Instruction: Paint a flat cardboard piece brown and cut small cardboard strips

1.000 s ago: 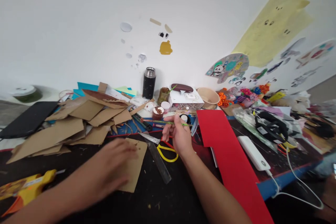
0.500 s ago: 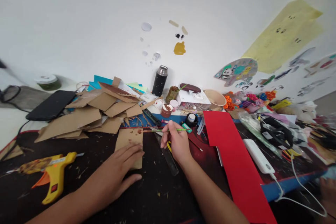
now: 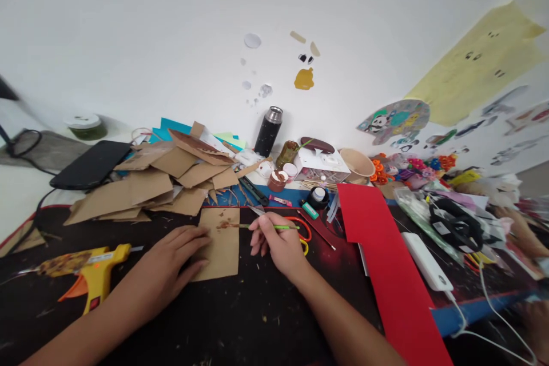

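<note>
A piece of brown cardboard lies flat on the dark table, with brown paint marks near its top. My left hand rests on its left edge, fingers spread and holding nothing. Between the fingertips of my right hand is a thin green paintbrush, pointing left, its brown tip over the painted spot. Behind the hands stands an open jar of brown paint.
Cardboard scraps are piled at the back left, above a yellow glue gun. A black bottle stands by the wall. Red card and a white power strip lie right. A person's arm shows at far right.
My left hand has slid left, uncovering more of the cardboard. The brush tip is further left over the cardboard, where the paint marks have spread. The view has shifted slightly.
</note>
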{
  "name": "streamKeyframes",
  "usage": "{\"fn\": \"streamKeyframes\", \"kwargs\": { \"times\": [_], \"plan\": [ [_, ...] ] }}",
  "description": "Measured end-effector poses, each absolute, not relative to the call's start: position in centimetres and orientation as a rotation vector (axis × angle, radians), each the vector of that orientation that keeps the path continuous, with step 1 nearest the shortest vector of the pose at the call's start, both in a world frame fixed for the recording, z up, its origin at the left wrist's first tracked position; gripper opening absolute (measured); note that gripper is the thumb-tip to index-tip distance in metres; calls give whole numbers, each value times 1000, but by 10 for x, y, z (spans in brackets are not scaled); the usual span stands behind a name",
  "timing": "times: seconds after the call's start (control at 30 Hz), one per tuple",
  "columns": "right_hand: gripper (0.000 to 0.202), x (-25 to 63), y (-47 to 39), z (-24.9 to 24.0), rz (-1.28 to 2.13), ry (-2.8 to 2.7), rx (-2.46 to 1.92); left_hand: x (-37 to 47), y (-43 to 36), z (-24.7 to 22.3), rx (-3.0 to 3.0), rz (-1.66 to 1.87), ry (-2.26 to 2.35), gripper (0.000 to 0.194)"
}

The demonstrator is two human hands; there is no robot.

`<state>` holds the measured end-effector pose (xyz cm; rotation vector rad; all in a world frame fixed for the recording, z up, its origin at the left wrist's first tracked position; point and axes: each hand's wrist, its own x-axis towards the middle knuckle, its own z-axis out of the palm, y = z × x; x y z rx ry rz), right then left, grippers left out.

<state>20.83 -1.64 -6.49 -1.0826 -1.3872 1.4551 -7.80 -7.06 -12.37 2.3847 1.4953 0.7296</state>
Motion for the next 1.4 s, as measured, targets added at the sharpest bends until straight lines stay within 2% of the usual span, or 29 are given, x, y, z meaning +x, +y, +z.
{"fn": "streamKeyframes", "kwargs": {
  "times": [0.17,0.33,0.6,0.93,1.4],
  "plan": [
    [62,198,-7,-68,1452,-1373,-1087,-83,-71,-124,2344,739,1490,42],
    [66,197,-12,-69,1471,-1430,-1077,-83,-72,-124,2364,752,1473,43],
    [72,212,-26,-65,1723,-1421,-1082,-85,-72,-130,2340,806,1473,43],
    [71,198,14,-65,1525,-1307,-1129,-86,-73,-124,2382,873,1439,42],
    [68,212,-3,-62,1505,-1356,-1162,-81,-76,-117,2433,873,1469,37]
  ]
}}
